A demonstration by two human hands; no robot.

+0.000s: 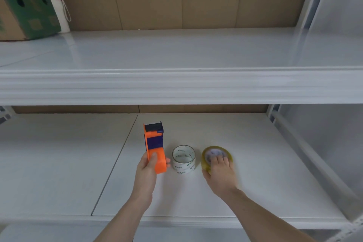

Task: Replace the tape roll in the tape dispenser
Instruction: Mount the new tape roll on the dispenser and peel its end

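An orange and dark blue tape dispenser point(155, 143) is held upright over the lower shelf, with my left hand point(147, 173) gripping its rounded lower end. Just right of it a nearly used-up clear roll point(183, 159) with a printed white core stands on the shelf. Further right lies a fuller yellowish tape roll point(208, 153). My right hand point(220, 171) rests on top of that roll, fingers over its core and thumb at its near edge; the hand looks blurred.
The white lower shelf point(255, 173) has a seam left of my left arm. The upper shelf edge point(176, 86) juts out above. A green and brown cardboard box point(25, 4) and a white bag sit at the upper shelf's far left.
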